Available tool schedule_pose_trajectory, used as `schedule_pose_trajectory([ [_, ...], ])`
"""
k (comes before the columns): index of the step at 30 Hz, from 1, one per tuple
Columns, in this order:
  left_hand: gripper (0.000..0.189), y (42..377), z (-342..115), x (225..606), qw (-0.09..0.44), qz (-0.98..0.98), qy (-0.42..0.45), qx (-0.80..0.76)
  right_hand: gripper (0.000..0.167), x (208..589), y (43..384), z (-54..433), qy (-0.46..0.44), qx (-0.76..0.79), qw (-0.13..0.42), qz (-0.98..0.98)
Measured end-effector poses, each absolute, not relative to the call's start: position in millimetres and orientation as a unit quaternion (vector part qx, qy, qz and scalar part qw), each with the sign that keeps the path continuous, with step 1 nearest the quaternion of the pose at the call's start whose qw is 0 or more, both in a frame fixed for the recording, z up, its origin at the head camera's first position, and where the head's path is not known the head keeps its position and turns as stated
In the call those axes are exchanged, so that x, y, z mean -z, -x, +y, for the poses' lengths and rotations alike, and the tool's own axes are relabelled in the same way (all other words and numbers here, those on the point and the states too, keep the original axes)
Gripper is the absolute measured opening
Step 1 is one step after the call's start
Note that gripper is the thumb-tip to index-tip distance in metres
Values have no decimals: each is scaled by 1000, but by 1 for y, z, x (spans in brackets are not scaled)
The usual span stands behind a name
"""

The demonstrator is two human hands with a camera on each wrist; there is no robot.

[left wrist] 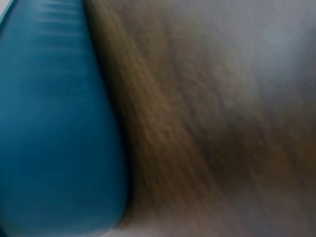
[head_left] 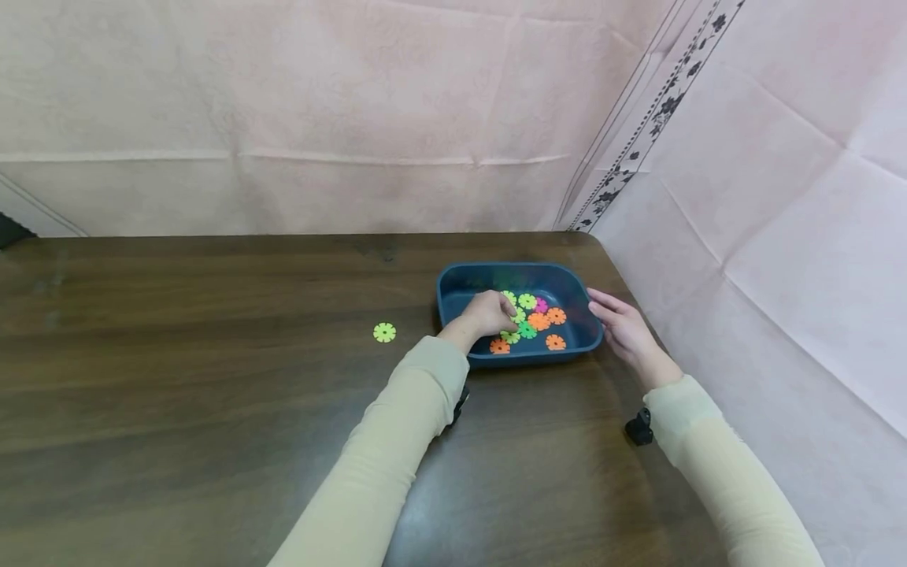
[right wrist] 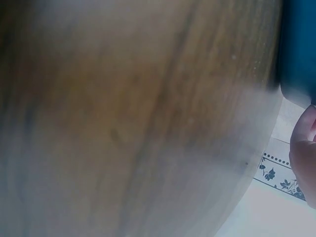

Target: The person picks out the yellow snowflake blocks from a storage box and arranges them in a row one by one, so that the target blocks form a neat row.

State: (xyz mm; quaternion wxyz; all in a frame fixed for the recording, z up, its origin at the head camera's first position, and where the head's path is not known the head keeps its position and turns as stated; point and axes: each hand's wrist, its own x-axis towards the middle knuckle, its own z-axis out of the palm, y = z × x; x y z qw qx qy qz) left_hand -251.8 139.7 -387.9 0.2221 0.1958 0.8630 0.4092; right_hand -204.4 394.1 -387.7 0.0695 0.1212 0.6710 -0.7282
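Observation:
A dark blue plastic tray (head_left: 453,287) stands on the table and holds several notched, flower-shaped discs in orange, green, yellow-green and pink. My left hand (head_left: 485,313) reaches over its left side, fingers bent down among the discs beside a green disc (head_left: 527,330). Whether those fingertips pinch a disc is hidden. At the tray's right end, my right hand (head_left: 629,331) holds the rim. Part of that hand (right wrist: 305,153) shows at the edge of the right wrist view. The left wrist view has only the tray's outer wall (left wrist: 54,123) and the table.
A single yellow-green disc (head_left: 385,332) lies on the brown wooden table (head_left: 212,378), left of the tray. Pinkish cloth (head_left: 319,102) hangs behind the table, and another cloth (head_left: 815,213) borders its right edge, close to my right arm.

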Motion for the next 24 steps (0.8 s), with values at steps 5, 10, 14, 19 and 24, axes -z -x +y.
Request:
schedule_pose_trajectory([
  [5, 26, 250, 145, 387, 202, 898, -256, -295, 50, 383, 204, 394, -132, 733, 80, 662],
  [10, 19, 251, 149, 389, 201, 904, -290, -243, 57, 381, 204, 392, -134, 734, 83, 661],
  [14, 8, 250, 148, 390, 205, 898, -310, -235, 58, 383, 204, 393, -135, 729, 83, 666],
  [19, 10, 249, 148, 391, 210, 894, -315, -239, 59, 383, 204, 392, -142, 724, 84, 670],
  [24, 16, 249, 147, 391, 219, 892, -298, -260, 59, 384, 204, 392, -144, 724, 83, 669],
])
